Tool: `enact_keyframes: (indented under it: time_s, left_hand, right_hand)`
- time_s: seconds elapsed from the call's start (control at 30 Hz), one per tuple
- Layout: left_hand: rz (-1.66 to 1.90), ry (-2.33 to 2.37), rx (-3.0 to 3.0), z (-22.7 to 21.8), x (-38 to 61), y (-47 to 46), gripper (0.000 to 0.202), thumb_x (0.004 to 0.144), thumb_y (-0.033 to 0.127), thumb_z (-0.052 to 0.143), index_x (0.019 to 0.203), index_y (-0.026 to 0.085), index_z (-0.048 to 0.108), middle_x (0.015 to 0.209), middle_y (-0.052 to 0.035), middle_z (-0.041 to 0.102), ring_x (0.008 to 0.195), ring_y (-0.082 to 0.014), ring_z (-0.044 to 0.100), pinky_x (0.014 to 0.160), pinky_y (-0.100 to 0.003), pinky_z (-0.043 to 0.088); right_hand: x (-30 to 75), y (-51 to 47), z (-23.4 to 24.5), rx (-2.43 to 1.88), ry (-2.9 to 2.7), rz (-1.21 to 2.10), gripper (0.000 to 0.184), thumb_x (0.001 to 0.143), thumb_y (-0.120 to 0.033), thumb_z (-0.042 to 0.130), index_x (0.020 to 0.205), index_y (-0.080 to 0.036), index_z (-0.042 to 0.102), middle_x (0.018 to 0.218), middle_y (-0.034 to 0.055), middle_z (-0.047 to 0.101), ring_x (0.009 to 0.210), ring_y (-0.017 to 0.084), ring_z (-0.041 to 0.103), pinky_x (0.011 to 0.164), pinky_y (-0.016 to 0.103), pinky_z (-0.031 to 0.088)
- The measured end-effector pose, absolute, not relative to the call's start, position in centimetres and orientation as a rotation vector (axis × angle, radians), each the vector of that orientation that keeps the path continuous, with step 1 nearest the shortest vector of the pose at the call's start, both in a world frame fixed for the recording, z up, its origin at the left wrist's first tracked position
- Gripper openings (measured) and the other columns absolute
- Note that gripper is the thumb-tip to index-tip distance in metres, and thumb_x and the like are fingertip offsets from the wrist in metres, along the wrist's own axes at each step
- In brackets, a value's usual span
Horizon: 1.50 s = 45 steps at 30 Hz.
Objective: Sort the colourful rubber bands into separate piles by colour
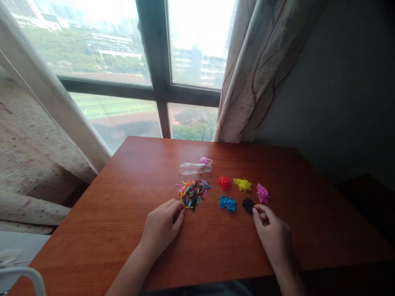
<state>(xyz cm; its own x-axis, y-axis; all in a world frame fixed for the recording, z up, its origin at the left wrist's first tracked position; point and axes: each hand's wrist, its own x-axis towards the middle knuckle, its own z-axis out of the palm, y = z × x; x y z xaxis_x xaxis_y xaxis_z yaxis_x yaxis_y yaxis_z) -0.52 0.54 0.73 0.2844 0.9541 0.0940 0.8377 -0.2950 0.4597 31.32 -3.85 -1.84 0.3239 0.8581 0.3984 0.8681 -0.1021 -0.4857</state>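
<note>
A mixed pile of small coloured rubber bands (193, 192) lies near the middle of the table. At its lower left edge my left hand (165, 220) is closed in a pinch, fingertips touching the nearest bands; whatever is between them is too small to make out. My right hand (273, 230) pinches at the edge of a small black heap of bands (248, 205), and its fingertips hide what they hold. Around that heap lie single-colour heaps: blue bands (228, 204), red bands (224, 183), yellow bands (242, 185) and pink bands (263, 193).
Behind the mixed pile a clear plastic bottle (193, 168) lies on its side, with a pink looped cap (204, 160) beside it. The brown wooden table (123, 197) reaches back to a window (160, 92) flanked by curtains (243, 82). A white curved bar (27, 271) stands at the lower left.
</note>
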Motion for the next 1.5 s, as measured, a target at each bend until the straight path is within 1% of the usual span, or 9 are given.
enact_keyframes:
  time_s: [0.17,0.27,0.43,0.57,0.73,1.03,1.1,1.27,1.5]
  left_hand:
    - [0.525,1.629,2.248,0.6,-0.6,0.5,0.016,0.094,0.029,0.046,0.094,0.025,0.062,0.089,-0.0004,0.068,0.082,-0.0177,0.064,0.069,-0.027,0.041]
    - [0.534,1.630,2.251,0.5,-0.6,0.5,0.016,0.094,0.029,0.046,0.094,0.025,0.062,0.089,-0.0003,0.068,0.082,-0.0176,0.064,0.069,-0.027,0.042]
    - [0.546,1.625,2.259,0.7,-0.5,0.5,0.016,0.093,0.029,0.047,0.093,0.024,0.063,0.089,-0.0008,0.069,0.082,-0.0173,0.065,0.069,-0.026,0.043]
    - [0.547,1.623,2.264,1.0,-0.4,0.4,0.017,0.093,0.029,0.047,0.094,0.024,0.063,0.089,-0.0010,0.069,0.082,-0.0172,0.065,0.070,-0.026,0.044]
    - [0.563,1.631,2.246,0.9,-0.5,0.5,0.016,0.093,0.029,0.048,0.096,0.025,0.063,0.091,-0.0008,0.069,0.081,-0.0167,0.065,0.068,-0.025,0.045]
    - [0.562,1.621,2.293,1.7,1.6,0.9,0.013,0.093,0.028,0.049,0.097,0.025,0.061,0.092,-0.0005,0.068,0.079,-0.0167,0.066,0.066,-0.026,0.044]
    - [0.504,1.655,2.355,2.1,2.7,1.2,0.012,0.093,0.029,0.049,0.096,0.025,0.060,0.094,-0.0015,0.069,0.081,-0.0186,0.066,0.065,-0.027,0.043]
    - [0.321,1.751,2.464,2.4,4.5,1.8,0.011,0.093,0.026,0.048,0.089,0.024,0.058,0.094,-0.0055,0.068,0.084,-0.0227,0.066,0.056,-0.027,0.038]
    - [0.296,1.776,2.471,2.4,4.8,2.1,0.015,0.093,0.025,0.047,0.085,0.024,0.059,0.093,-0.0068,0.067,0.083,-0.0230,0.065,0.054,-0.027,0.036]
  right_hand:
    - [29.1,-4.1,-1.8,-1.830,-1.540,0.007,0.032,0.093,-0.046,0.051,0.090,-0.020,0.070,0.066,0.0016,0.068,0.056,0.016,0.063,0.057,0.024,0.044]
    - [26.8,-4.0,-1.8,-1.730,-1.612,0.091,0.027,0.094,-0.039,0.050,0.089,-0.020,0.069,0.071,0.0021,0.069,0.058,0.014,0.064,0.058,0.022,0.045]
    - [22.5,-3.8,-1.7,-1.594,-1.770,0.236,0.021,0.095,-0.025,0.048,0.088,-0.020,0.067,0.077,0.0028,0.071,0.066,0.015,0.066,0.063,0.022,0.045]
    - [20.6,-3.2,-1.5,-1.561,-1.857,0.301,0.019,0.093,-0.018,0.049,0.087,-0.021,0.066,0.073,0.0003,0.068,0.064,0.015,0.064,0.063,0.023,0.043]
    - [20.2,-2.9,-1.3,-1.599,-1.903,0.327,0.017,0.090,-0.015,0.051,0.083,-0.022,0.064,0.072,-0.0011,0.067,0.065,0.014,0.062,0.061,0.023,0.039]
    - [20.3,-3.2,-1.0,-1.583,-1.922,0.382,0.017,0.091,-0.014,0.049,0.086,-0.022,0.063,0.077,-0.0004,0.068,0.071,0.016,0.063,0.067,0.025,0.039]
    - [20.3,-3.2,-1.1,-1.579,-1.922,0.392,0.017,0.091,-0.013,0.049,0.087,-0.022,0.063,0.079,-0.0002,0.068,0.073,0.016,0.063,0.068,0.025,0.040]
    - [20.4,-3.2,-1.1,-1.576,-1.928,0.411,0.017,0.091,-0.013,0.049,0.088,-0.023,0.064,0.081,0.0001,0.069,0.075,0.017,0.064,0.069,0.026,0.041]
    - [20.4,-3.1,-0.9,-1.576,-1.939,0.398,0.018,0.091,-0.014,0.049,0.088,-0.023,0.064,0.079,-0.0002,0.068,0.074,0.017,0.063,0.067,0.025,0.041]
